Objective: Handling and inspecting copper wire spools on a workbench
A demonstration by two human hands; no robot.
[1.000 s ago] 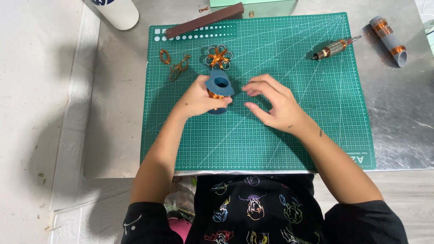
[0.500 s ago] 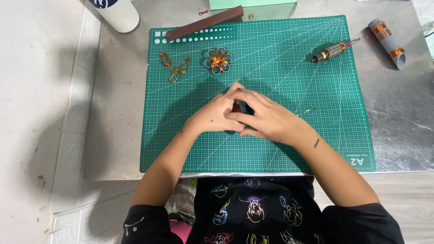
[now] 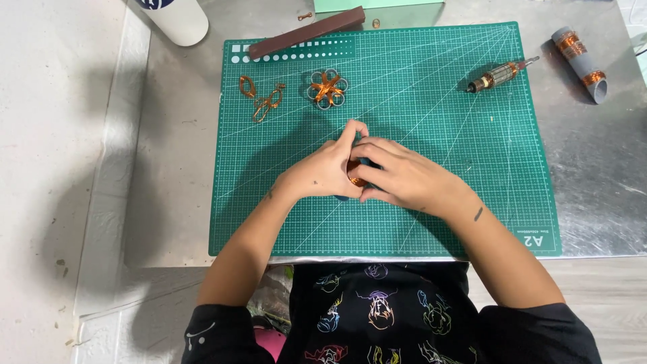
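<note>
Hands (image 3: 367,172) now clasped around coil (image 3: 355,180)

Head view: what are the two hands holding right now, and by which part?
Both the left hand and the right hand are cupped around a small part with copper winding. The fingers hide nearly all of it, so the exact place of the hold cannot be told.

Green gridded cutting mat (image 3: 431,135), copper-orange wire coil (image 3: 327,87), grey tube (image 3: 581,57)

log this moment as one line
left hand: cupping copper-wound part | right hand: closed over it | surface: green cutting mat
</note>
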